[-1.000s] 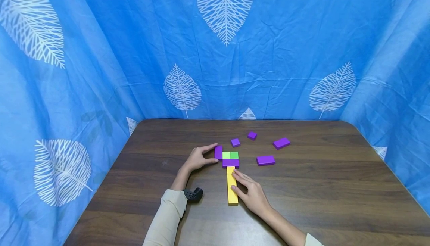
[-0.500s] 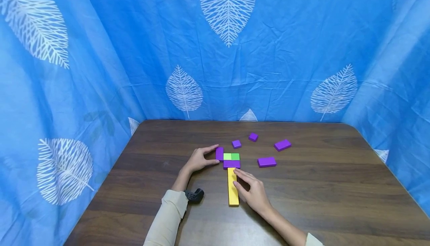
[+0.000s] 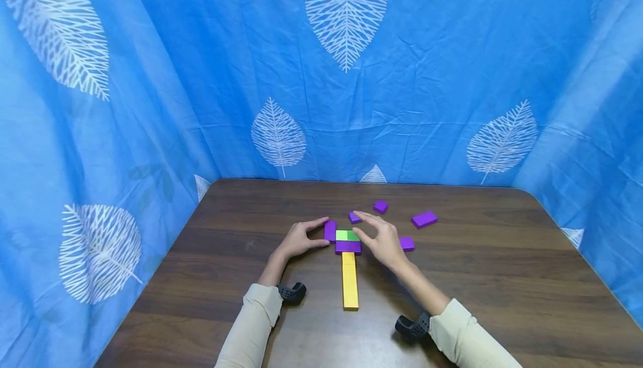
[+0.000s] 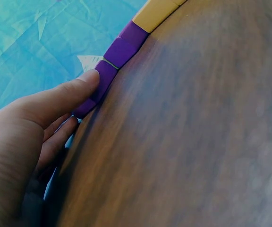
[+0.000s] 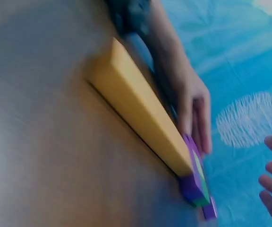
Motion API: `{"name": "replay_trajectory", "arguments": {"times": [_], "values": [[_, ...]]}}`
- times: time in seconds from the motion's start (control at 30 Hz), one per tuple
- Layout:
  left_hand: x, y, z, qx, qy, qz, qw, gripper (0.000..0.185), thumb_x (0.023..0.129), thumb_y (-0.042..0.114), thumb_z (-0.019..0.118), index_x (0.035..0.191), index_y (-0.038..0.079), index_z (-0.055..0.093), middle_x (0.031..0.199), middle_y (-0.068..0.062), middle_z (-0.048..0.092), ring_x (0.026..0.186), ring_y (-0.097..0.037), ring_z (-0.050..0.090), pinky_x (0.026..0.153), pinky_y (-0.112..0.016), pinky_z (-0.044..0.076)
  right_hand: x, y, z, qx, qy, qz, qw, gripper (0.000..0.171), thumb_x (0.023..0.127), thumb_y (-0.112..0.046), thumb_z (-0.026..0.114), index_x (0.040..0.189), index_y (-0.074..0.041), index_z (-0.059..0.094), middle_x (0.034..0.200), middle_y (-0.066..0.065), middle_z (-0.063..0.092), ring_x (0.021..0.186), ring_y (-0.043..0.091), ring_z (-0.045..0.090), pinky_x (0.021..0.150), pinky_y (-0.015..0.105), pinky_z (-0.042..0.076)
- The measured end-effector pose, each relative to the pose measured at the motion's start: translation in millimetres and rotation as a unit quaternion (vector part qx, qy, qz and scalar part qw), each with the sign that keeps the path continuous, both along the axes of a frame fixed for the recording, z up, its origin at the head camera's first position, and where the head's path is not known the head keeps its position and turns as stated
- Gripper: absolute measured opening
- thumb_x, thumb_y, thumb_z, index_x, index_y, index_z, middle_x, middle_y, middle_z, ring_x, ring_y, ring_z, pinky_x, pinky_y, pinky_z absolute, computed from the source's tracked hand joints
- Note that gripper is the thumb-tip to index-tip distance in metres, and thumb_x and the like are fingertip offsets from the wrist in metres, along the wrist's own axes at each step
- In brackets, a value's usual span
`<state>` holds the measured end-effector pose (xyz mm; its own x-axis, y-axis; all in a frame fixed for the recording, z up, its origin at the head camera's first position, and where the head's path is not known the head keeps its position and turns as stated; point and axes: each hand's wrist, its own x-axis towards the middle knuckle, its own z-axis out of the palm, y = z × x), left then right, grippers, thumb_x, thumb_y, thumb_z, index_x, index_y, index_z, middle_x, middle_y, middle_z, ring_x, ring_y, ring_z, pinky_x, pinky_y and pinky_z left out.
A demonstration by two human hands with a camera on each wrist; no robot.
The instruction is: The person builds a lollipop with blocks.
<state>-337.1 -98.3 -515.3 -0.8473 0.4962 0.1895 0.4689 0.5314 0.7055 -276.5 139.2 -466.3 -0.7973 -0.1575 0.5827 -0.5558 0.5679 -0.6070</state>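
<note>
My left hand point(image 3: 296, 239) pinches the ends of an upright-lying purple block point(image 3: 329, 232) between thumb and fingers; the left wrist view shows the thumb point(image 4: 86, 82) on its near end. Right beside that block lie a light green block point(image 3: 341, 235) and a green block point(image 3: 353, 236). Below these a second purple block point(image 3: 348, 248) lies crosswise, and a long yellow strip point(image 3: 350, 284) runs from it toward me. Above the table, just right of the green pieces, my right hand point(image 3: 384, 240) hovers with fingers spread, holding nothing.
Two small purple blocks, one at the back point(image 3: 380, 206) and one by my right fingertips point(image 3: 354, 217), lie behind the arrangement. Farther right are a purple block point(image 3: 424, 219) and another purple block point(image 3: 407, 243), partly hidden by my right hand. A blue curtain point(image 3: 427, 77) hangs behind the table.
My right hand has left the yellow strip and moved away from me, up beside the green blocks. The left hand stays on its purple block. The head view has shifted slightly.
</note>
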Motion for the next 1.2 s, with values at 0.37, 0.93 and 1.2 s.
{"name": "replay_trajectory", "arguments": {"times": [0.37, 0.93, 1.2], "values": [[-1.0, 0.4, 2.3, -0.008, -0.018, 0.002, 0.9998, 0.066, 0.075, 0.048, 0.066, 0.132, 0.021, 0.046, 0.132, 0.001, 0.048, 0.124, -0.018, 0.042, 0.102, -0.039, 0.034, -61.3, 15.2, -6.4, -0.002, -0.043, 0.007, 0.999, 0.043, 0.079, -0.020, 0.069, 0.119, -0.009, 0.059, 0.117, 0.011, 0.060, 0.107, 0.027, 0.056, 0.089, 0.042, 0.046], [-1.6, -1.3, 4.8, -0.010, -0.017, 0.000, 0.9998, 0.064, 0.077, 0.046, 0.066, 0.132, 0.022, 0.046, 0.132, 0.002, 0.048, 0.124, -0.017, 0.041, 0.102, -0.038, 0.034, -75.5, 19.5, -29.8, 0.084, -0.189, 0.002, 0.978, 0.049, 0.082, -0.023, 0.066, 0.125, -0.006, 0.052, 0.124, 0.015, 0.053, 0.116, 0.033, 0.047, 0.095, 0.045, 0.039], [-1.9, -0.8, 5.3, -0.009, -0.017, -0.001, 0.9998, 0.064, 0.076, 0.046, 0.066, 0.132, 0.021, 0.047, 0.132, 0.002, 0.048, 0.124, -0.017, 0.042, 0.102, -0.038, 0.034, -76.0, 19.0, -31.1, 0.098, -0.195, -0.003, 0.976, 0.039, 0.083, -0.022, 0.065, 0.120, -0.009, 0.059, 0.120, 0.013, 0.057, 0.115, 0.033, 0.048, 0.095, 0.046, 0.040]]}}
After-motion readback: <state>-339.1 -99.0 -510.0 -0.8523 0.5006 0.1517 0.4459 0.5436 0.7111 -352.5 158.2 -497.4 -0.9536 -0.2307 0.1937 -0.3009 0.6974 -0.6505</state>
